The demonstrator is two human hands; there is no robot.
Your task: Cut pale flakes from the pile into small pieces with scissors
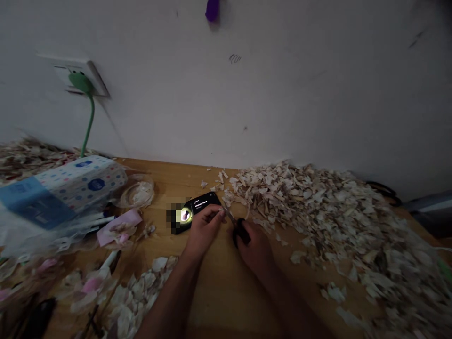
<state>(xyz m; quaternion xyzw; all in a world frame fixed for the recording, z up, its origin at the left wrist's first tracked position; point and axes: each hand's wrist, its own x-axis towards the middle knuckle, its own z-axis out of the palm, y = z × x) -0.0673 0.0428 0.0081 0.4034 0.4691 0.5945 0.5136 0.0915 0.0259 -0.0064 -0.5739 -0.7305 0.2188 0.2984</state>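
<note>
My right hand (257,248) grips a pair of scissors (240,230) by the black handles, the blades pointing up and left toward my left fingertips. In front of the phone's lower edge, my left hand (205,231) is closed in a pinch at the blade tips. What lies between those fingers is too small and dim to make out. A black phone (208,199) with a lit screen lies flat on the wooden table (226,296) just beyond my left hand, which covers part of it. To the right spreads a large heap of pale, dry flakes (303,197).
At the left lies a blue and white tissue pack (92,176), beside a roll of clear tape or cord (139,192). Pink paper (116,226) and a smaller pile of pale flakes (141,292) are nearer. A green plug (80,81) sits in the wall socket.
</note>
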